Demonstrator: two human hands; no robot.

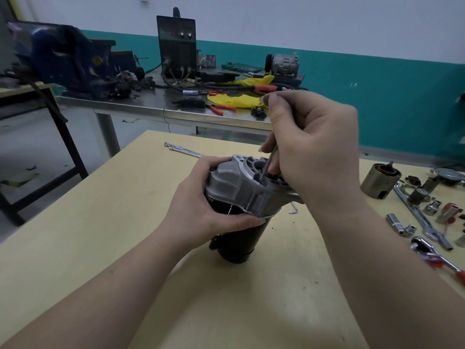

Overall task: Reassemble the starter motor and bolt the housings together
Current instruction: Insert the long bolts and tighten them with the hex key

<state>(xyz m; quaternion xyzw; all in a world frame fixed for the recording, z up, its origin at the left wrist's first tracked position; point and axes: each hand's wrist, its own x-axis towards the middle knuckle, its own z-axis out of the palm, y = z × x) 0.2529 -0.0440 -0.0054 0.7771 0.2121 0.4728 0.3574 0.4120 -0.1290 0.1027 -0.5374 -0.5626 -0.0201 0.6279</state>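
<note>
The starter motor (239, 205) stands tilted on end on the counter (100, 235), grey housing (234, 187) uppermost. Your left hand (201, 210) grasps its side; your right hand (309, 147) pinches a thin tool (268, 163) into the housing. Sockets and wrenches (422, 222) lie to the right.

light: dim, even, cool | shadows: soft, faint | edges: wide-angle bowing | background: slightly soft | glare: none

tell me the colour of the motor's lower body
Black, under a silver-grey housing; the motor body shows best in the head view.
</note>
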